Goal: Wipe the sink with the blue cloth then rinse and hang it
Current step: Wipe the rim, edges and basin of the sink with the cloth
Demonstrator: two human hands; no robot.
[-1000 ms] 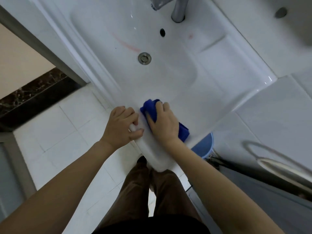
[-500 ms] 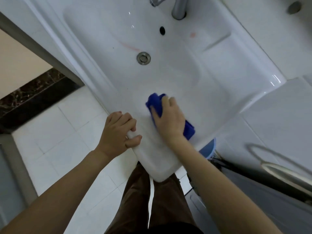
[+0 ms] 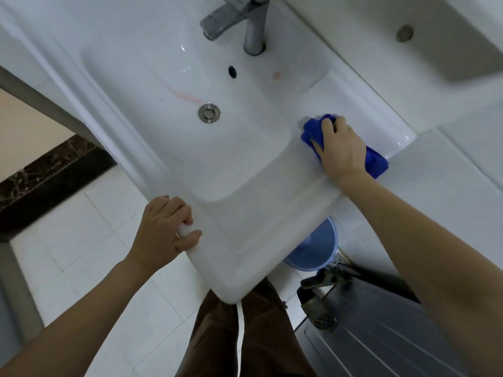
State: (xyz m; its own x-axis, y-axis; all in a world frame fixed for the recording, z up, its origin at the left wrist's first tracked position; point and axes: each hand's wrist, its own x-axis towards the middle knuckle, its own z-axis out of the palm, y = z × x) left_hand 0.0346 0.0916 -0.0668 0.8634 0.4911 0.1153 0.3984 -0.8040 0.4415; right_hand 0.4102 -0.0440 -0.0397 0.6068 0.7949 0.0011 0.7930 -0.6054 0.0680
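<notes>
The white ceramic sink (image 3: 168, 148) fills the middle of the view, with a steel drain (image 3: 209, 113), an overflow hole (image 3: 232, 71) and a pink smear (image 3: 182, 95) in the bowl. My right hand (image 3: 340, 151) holds the bunched blue cloth (image 3: 377, 161) down on the sink's right ledge, fingers curled over its far end. My left hand (image 3: 166, 232) grips the sink's front left rim, thumb on top. The grey tap (image 3: 236, 20) stands at the back.
A blue bucket (image 3: 315, 248) sits on the floor under the sink's right side. A dark sandal (image 3: 318, 308) lies beside it on a grey mat. White tiles cover the floor and right wall. A door frame stands at the left.
My right hand has slid the blue cloth from the front rim to the right ledge of the sink. The left hand still grips the front rim. The view has shifted.
</notes>
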